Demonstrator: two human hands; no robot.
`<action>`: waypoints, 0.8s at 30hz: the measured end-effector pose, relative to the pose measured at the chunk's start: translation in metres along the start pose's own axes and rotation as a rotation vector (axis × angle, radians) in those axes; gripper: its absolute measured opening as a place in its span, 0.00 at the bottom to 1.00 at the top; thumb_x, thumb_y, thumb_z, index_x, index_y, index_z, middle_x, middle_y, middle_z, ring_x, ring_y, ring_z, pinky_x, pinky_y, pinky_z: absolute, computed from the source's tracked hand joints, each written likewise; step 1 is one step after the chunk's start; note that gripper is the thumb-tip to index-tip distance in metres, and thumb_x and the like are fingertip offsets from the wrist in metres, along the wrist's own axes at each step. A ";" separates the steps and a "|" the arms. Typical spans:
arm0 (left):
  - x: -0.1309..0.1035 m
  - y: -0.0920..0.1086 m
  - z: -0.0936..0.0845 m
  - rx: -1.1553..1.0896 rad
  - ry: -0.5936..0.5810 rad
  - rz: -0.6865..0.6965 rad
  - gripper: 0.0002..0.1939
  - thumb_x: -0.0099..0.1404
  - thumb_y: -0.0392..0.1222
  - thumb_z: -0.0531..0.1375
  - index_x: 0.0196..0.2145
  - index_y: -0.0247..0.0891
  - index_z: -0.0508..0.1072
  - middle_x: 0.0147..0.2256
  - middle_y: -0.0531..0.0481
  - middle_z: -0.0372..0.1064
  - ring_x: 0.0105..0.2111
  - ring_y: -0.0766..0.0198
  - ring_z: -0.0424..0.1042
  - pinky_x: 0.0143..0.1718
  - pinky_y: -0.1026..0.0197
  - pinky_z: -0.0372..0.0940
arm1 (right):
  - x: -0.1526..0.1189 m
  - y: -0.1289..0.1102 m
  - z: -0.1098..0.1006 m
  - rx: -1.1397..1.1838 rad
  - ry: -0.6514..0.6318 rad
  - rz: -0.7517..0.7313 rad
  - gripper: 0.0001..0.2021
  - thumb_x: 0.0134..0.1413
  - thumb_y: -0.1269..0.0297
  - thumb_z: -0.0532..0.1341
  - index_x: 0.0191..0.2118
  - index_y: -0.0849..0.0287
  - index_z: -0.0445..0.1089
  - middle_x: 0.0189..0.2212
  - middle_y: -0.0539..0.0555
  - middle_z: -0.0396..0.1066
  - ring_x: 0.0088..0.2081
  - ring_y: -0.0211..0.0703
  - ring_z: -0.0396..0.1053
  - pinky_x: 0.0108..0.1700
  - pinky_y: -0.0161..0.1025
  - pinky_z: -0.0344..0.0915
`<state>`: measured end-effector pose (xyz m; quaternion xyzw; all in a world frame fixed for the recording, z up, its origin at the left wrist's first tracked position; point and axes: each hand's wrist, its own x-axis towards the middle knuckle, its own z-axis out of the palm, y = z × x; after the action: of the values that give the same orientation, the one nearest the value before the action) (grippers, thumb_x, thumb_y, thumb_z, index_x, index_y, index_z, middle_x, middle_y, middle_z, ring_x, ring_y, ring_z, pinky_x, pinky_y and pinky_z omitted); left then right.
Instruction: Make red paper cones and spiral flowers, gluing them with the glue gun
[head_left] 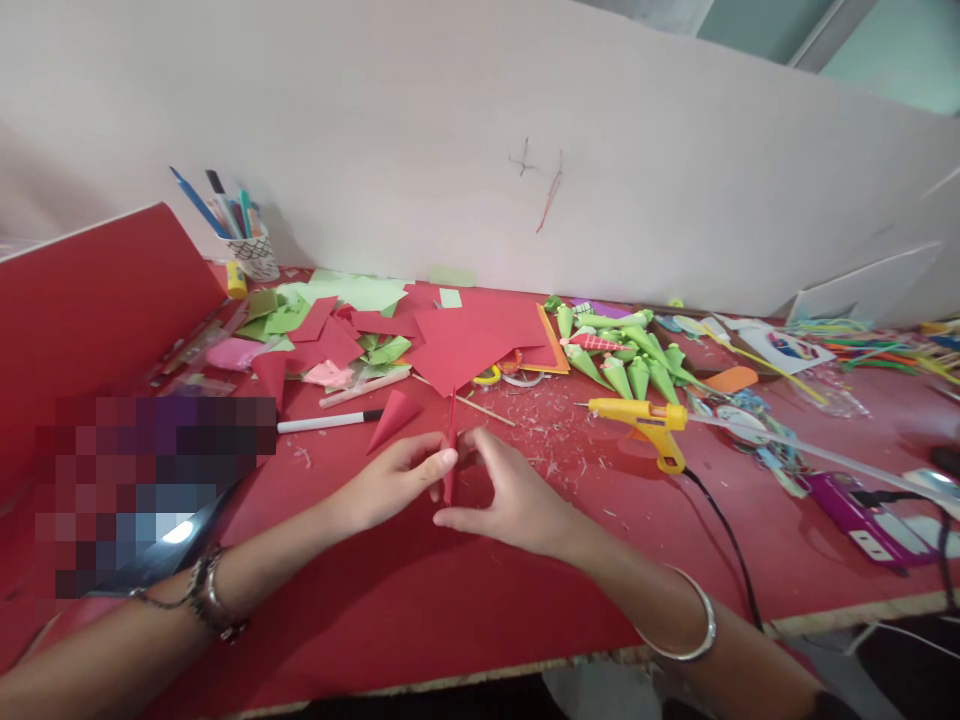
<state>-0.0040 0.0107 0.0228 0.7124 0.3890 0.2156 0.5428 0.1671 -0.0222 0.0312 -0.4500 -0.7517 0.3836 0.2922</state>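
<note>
A piece of red paper (450, 470), seen nearly edge-on, stands upright between my two hands above the table. My left hand (397, 478) pinches it from the left, with the thumb on its near side. From the right, my right hand (510, 495) curves round it, the index finger by its upper part and the thumb by its lower end; some fingertips are hidden behind it. A rolled red paper cone (394, 418) lies just beyond my left hand, beside a white marker (330, 422) with a black cap. Red paper sheets (457, 345) spread out behind.
A yellow glue gun (645, 425) with a black cord lies to the right. Several green paper cones (630, 355) are heaped behind it. A purple power strip (862, 520) sits far right, a pen cup (255, 255) back left. Paper shreds litter the red table (360, 620). One left-hand area is pixelated.
</note>
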 end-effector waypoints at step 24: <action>-0.003 0.005 -0.005 -0.025 0.011 -0.108 0.18 0.59 0.44 0.51 0.47 0.36 0.62 0.40 0.49 0.67 0.40 0.59 0.66 0.41 0.58 0.62 | -0.003 0.008 -0.009 0.097 -0.032 -0.053 0.13 0.49 0.63 0.58 0.41 0.58 0.56 0.39 0.53 0.64 0.41 0.39 0.64 0.45 0.39 0.63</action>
<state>-0.0077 0.0110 0.0295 0.6822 0.4272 0.1946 0.5605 0.1788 -0.0195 0.0288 -0.4093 -0.7484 0.4186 0.3116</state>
